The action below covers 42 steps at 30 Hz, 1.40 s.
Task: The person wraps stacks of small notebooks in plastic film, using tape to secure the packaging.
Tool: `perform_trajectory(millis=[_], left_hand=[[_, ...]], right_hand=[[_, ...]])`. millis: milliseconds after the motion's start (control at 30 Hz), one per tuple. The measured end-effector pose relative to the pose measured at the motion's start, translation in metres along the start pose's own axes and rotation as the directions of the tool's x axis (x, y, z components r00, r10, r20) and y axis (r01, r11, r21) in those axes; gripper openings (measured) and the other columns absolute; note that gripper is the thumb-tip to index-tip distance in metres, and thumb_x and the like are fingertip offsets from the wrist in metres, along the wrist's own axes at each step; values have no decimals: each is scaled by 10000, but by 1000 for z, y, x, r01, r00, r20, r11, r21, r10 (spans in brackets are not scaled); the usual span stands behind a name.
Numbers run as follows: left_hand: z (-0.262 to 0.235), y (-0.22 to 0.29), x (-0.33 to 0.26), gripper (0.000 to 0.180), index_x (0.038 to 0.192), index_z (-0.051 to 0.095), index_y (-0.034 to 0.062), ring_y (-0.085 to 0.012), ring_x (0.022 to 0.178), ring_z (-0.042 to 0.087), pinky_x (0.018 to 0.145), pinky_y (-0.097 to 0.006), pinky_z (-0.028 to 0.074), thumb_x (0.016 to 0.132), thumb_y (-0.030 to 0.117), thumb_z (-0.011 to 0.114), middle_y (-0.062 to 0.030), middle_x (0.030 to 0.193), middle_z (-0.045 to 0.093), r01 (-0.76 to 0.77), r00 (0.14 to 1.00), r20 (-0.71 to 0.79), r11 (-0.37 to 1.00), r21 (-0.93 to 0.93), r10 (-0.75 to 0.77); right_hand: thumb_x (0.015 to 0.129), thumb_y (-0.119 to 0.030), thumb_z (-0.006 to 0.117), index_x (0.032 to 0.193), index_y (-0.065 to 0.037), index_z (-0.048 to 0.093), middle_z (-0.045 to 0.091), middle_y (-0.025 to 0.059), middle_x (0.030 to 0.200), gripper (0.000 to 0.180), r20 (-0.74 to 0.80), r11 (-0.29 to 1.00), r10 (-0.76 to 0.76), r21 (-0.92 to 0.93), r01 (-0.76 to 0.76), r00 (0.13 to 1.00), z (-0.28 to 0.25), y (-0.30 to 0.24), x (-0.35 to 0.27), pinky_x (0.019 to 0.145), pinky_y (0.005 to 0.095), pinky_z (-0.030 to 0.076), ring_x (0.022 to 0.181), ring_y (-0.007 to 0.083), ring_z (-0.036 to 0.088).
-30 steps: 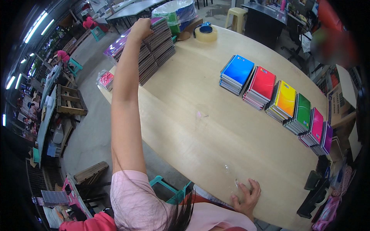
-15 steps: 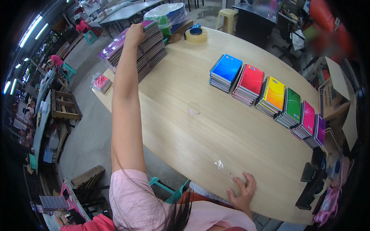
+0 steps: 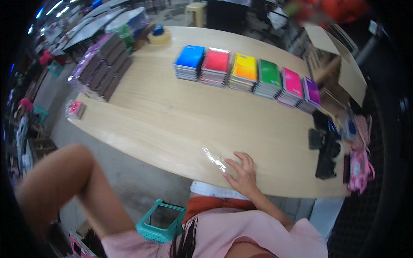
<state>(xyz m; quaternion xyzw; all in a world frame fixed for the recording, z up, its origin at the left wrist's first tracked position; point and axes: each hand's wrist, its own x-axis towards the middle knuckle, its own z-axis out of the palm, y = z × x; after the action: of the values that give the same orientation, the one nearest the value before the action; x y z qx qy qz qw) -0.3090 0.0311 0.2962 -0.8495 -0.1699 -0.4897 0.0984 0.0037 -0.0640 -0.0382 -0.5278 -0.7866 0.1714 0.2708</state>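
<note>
left hand, withdrawn from notebook stack (image 3: 103, 64), unseen; right hand (image 3: 243, 172) flat, empty on table (image 3: 172, 120).

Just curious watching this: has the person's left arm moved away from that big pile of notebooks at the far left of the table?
Yes. The left arm has pulled back from the tall notebook pile toward the body, now bent low off the table's near edge. The hand is out of view.

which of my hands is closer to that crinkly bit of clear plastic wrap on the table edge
Right. Your right hand lies flat on the table with its fingertips at the clear plastic wrap. Your left hand is out of view; only that bent arm shows, off the table's near edge.
</note>
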Motion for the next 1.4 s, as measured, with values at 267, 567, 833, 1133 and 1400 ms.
perform_trajectory(millis=[267, 567, 833, 1133, 1400], left_hand=[[61, 132, -13, 545, 1252, 619, 57, -288, 1128, 608, 920, -412, 485, 848, 408, 722, -185, 1225, 634, 21, 850, 483, 901, -432, 212], [71, 144, -53, 509, 1224, 632, 41, -261, 1110, 615, 901, -389, 489, 858, 384, 718, -162, 1203, 649, 362, 852, 515, 816, -450, -94], [112, 115, -61, 479, 1199, 643, 27, -236, 1093, 621, 884, -370, 493, 866, 362, 715, -142, 1183, 663, 511, 824, 531, 660, -551, -195], [123, 89, -87, 445, 1171, 655, 11, -209, 1074, 628, 864, -347, 497, 875, 338, 711, -119, 1161, 678, 605, 781, 564, 549, -576, -269], [163, -89, -116, 416, 1146, 667, -4, -185, 1058, 634, 847, -328, 501, 883, 316, 708, -98, 1141, 691, 731, 623, 244, 442, -519, -743]], right_hand=[[868, -156, 676, 1100, 15, 657, 642, 147, 1136, 289, -229, 51, -282, 966, 253, 932, -130, -70, 25, 972, 390, 472, 1097, 289, 610], [906, -242, 646, 1164, 60, 623, 608, 199, 1213, 398, -211, -188, -864, 977, 95, 458, -160, -35, 20, 974, 464, 452, 1130, 380, 577], [939, -318, 619, 1220, 100, 593, 577, 246, 1283, 505, -110, -114, -982, 993, -20, 151, -182, -24, 25, 976, 530, 435, 1159, 460, 547], [861, -334, 735, 1346, 15, 523, 625, 189, 1241, 634, 130, 155, -947, 986, 65, 293, -141, 17, 38, 968, 401, 466, 1123, 293, 616], [860, -448, 687, 1479, -151, 392, 650, 197, 1166, 748, 750, 949, -314, 252, 187, 582, -118, 41, 44, 878, 430, 487, 1060, 367, 621]])
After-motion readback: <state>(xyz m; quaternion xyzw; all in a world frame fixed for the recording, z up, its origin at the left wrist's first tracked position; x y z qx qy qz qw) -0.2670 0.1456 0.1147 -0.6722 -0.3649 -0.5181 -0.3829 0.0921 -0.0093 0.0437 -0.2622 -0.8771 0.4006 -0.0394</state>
